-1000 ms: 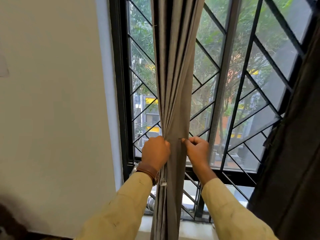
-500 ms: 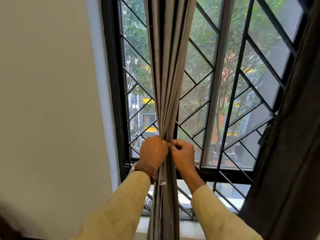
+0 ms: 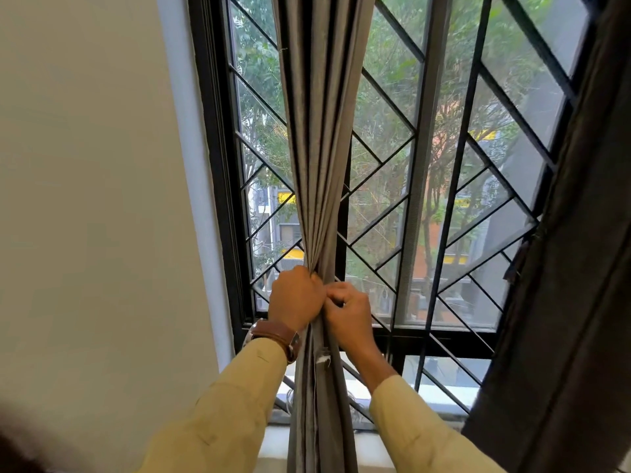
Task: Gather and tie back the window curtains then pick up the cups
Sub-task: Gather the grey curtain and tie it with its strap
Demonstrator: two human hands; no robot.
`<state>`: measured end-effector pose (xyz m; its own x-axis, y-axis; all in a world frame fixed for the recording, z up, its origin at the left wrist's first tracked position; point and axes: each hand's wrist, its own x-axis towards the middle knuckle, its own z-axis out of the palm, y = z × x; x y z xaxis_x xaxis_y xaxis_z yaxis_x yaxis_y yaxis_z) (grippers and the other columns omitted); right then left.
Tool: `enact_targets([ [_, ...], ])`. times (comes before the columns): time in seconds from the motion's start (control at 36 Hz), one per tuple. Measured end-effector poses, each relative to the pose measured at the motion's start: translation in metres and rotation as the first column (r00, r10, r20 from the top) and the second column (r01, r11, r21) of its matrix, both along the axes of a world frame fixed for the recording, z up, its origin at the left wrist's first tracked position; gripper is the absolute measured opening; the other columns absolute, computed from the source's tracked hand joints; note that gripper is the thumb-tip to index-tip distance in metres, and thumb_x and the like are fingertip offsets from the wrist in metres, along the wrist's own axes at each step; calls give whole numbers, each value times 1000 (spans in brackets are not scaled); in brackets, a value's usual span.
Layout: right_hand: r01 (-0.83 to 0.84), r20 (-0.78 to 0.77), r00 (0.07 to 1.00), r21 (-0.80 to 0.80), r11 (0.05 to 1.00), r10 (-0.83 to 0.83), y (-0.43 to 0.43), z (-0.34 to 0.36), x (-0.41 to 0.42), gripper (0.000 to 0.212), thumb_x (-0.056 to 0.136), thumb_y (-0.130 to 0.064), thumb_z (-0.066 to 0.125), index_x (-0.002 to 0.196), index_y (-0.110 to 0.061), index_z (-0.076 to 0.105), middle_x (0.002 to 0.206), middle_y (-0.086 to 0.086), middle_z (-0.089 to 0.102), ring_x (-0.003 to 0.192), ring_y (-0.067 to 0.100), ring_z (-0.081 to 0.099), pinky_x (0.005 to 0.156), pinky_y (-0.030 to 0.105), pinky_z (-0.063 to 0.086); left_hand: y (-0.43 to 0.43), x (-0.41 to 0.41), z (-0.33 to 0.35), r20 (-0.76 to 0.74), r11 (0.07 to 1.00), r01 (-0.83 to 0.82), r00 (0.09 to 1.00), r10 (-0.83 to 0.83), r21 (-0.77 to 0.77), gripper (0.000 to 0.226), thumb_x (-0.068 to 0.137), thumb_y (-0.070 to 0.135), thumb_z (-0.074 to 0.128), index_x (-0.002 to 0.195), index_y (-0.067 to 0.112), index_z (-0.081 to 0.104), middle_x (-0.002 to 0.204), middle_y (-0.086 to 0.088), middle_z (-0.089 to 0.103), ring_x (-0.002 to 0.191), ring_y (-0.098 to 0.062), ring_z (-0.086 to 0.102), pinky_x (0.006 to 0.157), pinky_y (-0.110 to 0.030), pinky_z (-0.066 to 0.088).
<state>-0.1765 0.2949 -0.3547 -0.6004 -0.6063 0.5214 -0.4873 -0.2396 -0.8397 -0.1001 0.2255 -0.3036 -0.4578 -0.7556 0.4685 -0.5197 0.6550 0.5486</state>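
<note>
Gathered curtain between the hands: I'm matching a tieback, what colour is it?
Plain grey gathered curtain, best seen in the head view.

Curtain (image 3: 321,131) before window (image 3: 415,165); drape (image 3: 563,302), perhaps, right.

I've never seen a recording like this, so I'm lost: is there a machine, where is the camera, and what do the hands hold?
No machine: these are a person's two bare hands. The picture comes from a camera worn on the head, looking forward and down. The left hand, with a brown watch, grips a bunched grey curtain; the right hand pinches it alongside, the hands touching. Behind is a barred window; a dark curtain hangs at the right, a wall at the left.
</note>
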Motion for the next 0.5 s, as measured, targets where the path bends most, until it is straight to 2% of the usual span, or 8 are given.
enact_targets([
  [0.08,45,-30,999,18,999,-45,-1,0,-1,20,89,-4,65,79,-16,77,87,-8,66,79,0,63,67,13,51,0,-1,0,-2,1000,4,1000,-4,5,29,94,24,46,80,3,61,74,-10,58,69,-27,55,62,-30,40],
  [0.25,88,-47,995,8,996,-88,-4,-1,3,16,90,-8,64,81,-13,75,87,-11,63,79,3,62,64,10,48,-1,-2,-3,-25,999,37,999,-36,23,33,96,28,44,85,4,63,83,-14,66,77,-28,62,74,-38,53],
  [0.44,76,-46,996,35,996,-75,-6,-1,4,12,92,-11,63,83,-13,71,88,-14,58,78,-1,57,64,6,46,0,1,-1,-8,998,65,998,-65,8,37,100,31,39,86,5,61,85,-13,64,80,-27,59,74,-33,45],
  [0.5,70,-21,997,29,997,-70,-6,-2,6,11,92,-11,63,84,-17,67,87,-13,59,78,0,59,64,9,48,0,2,-1,-6,997,76,997,-75,14,38,101,31,38,84,5,59,82,-10,62,79,-26,58,74,-32,45],
])
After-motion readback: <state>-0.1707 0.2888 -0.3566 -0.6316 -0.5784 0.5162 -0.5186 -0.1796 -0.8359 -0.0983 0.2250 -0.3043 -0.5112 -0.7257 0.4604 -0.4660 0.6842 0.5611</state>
